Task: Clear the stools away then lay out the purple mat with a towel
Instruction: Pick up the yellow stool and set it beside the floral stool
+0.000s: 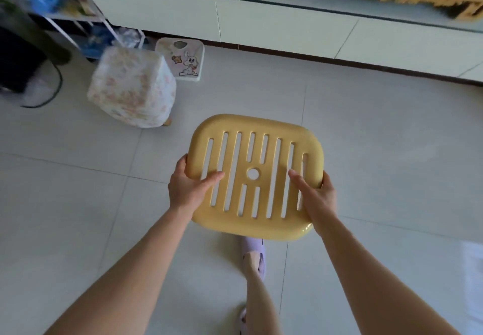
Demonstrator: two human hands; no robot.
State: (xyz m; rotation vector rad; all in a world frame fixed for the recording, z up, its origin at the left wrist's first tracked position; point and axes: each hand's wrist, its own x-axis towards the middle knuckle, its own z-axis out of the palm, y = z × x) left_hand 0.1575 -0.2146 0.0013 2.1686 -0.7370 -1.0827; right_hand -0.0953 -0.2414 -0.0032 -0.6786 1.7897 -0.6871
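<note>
Yellow slatted plastic stool held above tiled floor, left hand gripping its left edge, right hand its right, floral-covered stool beyond left hand

Yellow stool, seat patterned with parallel slots around one round hole. Beyond it to the left, a stool with a white cover printed in faint peach flowers; just past that, a white stool with a cartoon rabbit print. Beneath the yellow stool, lilac slipper on pale grey tiled floor.
</note>
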